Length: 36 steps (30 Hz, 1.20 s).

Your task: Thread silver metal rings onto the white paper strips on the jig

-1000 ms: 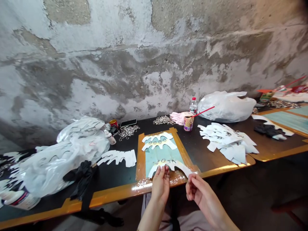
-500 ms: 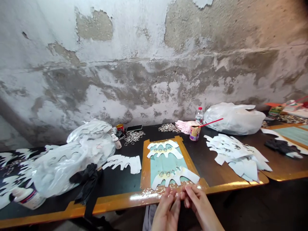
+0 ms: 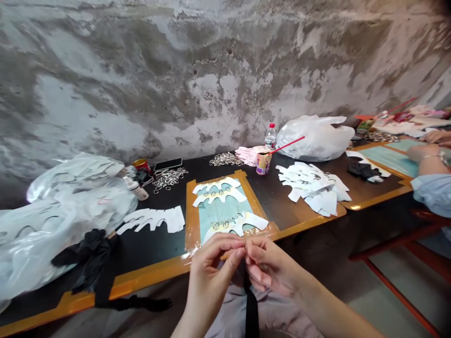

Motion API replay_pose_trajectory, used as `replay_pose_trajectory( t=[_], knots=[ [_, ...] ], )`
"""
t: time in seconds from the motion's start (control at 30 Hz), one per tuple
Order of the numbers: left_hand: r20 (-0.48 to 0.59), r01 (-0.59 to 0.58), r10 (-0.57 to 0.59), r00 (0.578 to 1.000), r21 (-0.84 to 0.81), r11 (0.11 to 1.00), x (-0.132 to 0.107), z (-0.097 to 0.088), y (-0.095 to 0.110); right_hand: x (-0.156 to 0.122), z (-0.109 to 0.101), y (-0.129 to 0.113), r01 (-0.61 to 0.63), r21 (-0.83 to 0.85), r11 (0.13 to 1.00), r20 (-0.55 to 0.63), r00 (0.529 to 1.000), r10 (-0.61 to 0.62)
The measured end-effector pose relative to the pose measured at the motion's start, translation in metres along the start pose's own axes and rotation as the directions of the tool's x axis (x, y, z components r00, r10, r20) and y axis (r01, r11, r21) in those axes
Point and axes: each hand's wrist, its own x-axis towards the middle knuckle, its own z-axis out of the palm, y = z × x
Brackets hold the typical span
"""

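Note:
My left hand [image 3: 216, 265] and my right hand [image 3: 269, 265] meet at their fingertips, in front of the table's edge and above my lap. Both are closed in a pinch; anything between the fingers is too small or hidden to make out. Just beyond them lies a white scalloped piece [image 3: 254, 219] bearing small metal rings, its lower left part covered by my left hand. Farther back on the same teal mat [image 3: 211, 213], another white piece [image 3: 234, 195] carries a row of rings. Behind it is a third white piece [image 3: 200, 188].
Left are a filled plastic bag [image 3: 88, 211], a black glove [image 3: 89, 253], a white bottle [image 3: 136, 188] and loose rings [image 3: 169, 178]. Right are stacked white pieces [image 3: 310, 183] and a paper cup [image 3: 263, 164] with a red stick [image 3: 289, 144]. Another person's arm [image 3: 428, 159] rests at far right.
My hands have come up, and their fingertips are now pinched together; before, the fingers were looser. The view has turned right and downward, bringing another person's arm into sight.

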Motion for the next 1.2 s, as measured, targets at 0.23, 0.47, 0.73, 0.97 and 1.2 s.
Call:
replay_pose_trajectory(
  t=[0.23,0.47,0.73,0.97,1.2],
  knots=[
    [0.122,-0.123,0.107,0.987,0.137,0.983,0.022,0.001,-0.012,0.005,-0.022,-0.002,-0.020,0.015,1.000,-0.072,0.997,0.021],
    [0.151,-0.203,0.160,0.975,0.337,0.919,0.026,-0.033,-0.015,0.037,-0.024,0.003,-0.188,0.000,0.982,-0.022,0.982,0.188],
    [-0.096,0.172,-0.172,0.980,-0.010,0.985,0.015,-0.071,-0.033,0.091,-0.008,0.034,-0.360,0.012,0.933,0.104,0.928,0.357],
    [-0.043,0.375,-0.414,0.909,-0.344,0.861,0.009,-0.087,-0.040,0.110,0.004,0.052,-0.384,0.037,0.923,0.093,0.921,0.379],
    [-0.044,0.399,-0.503,0.863,-0.551,0.733,0.009,-0.090,-0.040,0.115,0.009,0.055,-0.378,0.052,0.924,0.081,0.924,0.374]
  ],
)
